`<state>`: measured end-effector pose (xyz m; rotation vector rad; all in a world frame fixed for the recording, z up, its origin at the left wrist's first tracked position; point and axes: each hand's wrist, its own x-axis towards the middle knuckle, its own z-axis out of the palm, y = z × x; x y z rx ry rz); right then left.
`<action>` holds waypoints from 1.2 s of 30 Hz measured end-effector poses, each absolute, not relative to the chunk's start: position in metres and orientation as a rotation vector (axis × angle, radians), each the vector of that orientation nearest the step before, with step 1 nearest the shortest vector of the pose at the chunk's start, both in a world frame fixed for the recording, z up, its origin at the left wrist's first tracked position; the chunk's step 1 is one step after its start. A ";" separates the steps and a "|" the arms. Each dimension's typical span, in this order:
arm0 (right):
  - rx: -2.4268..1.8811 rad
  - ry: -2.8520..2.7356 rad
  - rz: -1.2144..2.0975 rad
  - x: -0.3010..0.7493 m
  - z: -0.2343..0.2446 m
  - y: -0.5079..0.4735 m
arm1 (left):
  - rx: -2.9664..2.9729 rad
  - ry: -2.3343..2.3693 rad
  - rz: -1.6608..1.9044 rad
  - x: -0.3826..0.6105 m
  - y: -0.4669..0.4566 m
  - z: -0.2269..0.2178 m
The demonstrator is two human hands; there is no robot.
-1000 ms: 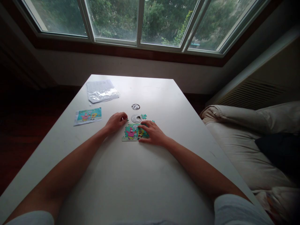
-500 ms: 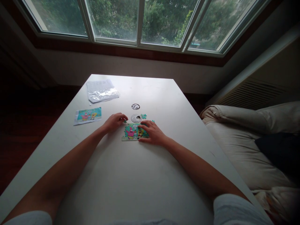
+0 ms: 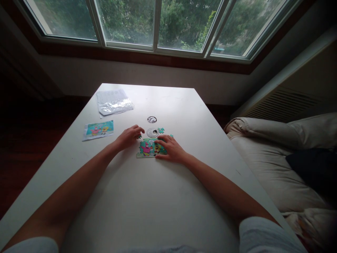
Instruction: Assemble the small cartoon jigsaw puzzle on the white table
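Head camera looks down on your two bare forearms reaching out over a white table [image 3: 168, 196]. Your left hand [image 3: 128, 137] has its fingers curled in, and the fingertips pinch a small green piece [image 3: 140, 136] just off the upper left corner of the puzzle [image 3: 147, 149]. That puzzle, a partly built cartoon picture in teal, pink and yellow, lies flat near the middle of the table, between your hands. Your right hand [image 3: 171, 150] is open, palm down, with its fingers spread over the right end of the puzzle and pressing on it. Just beyond the puzzle sits a round silver disc [image 3: 152, 132], with a second, darker disc [image 3: 152, 119] a little farther on. One loose piece [image 3: 160, 130] lies just right of the silver disc. Well to your left lies a printed picture card [image 3: 98, 129] showing the same cartoon, and beyond it a clear plastic bag [image 3: 113, 102] on some paper. A pale cushion [image 3: 276, 140] lies to the right of the table.
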<state>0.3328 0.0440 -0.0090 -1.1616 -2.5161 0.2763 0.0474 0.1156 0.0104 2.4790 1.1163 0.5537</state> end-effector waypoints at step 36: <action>-1.133 -2.509 0.272 0.334 -0.013 0.047 | 2.719 0.848 0.579 0.051 0.122 0.000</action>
